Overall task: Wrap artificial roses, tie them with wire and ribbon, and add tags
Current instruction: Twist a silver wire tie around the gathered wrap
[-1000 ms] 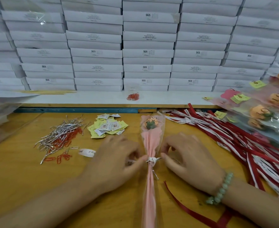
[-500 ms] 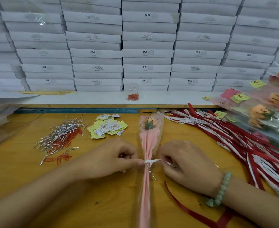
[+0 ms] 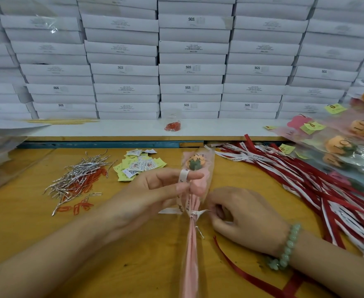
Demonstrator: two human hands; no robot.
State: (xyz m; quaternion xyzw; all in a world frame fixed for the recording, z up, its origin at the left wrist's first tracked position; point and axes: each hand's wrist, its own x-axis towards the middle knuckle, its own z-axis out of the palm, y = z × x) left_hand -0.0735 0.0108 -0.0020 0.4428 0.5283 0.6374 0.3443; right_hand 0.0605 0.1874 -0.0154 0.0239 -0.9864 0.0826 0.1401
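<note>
On the left of the yellow wooden table, thin silver wires are lying in a loose, crinkled heap over red clips, and just right of them small square paper tags, yellow and white, are sitting in a flat pile. The left hand is holding a narrow white printed ribbon looped round its outstretched index finger, the thumb curling beneath. Touching those fingertips, the rose is pointing away in a slim cone of clear film and pink paper, its peach head at the far end and its stem running towards the viewer between both hands. The ribbon is knotted round the cone's neck, a short silver tie sticking out below. The right hand, wearing a pale green bead bracelet, is pinching the ribbon's end beside the knot, fingers curled. Further right, glossy red and white ribbons are fanning out, with finished roses beyond and white boxes stacking up behind
</note>
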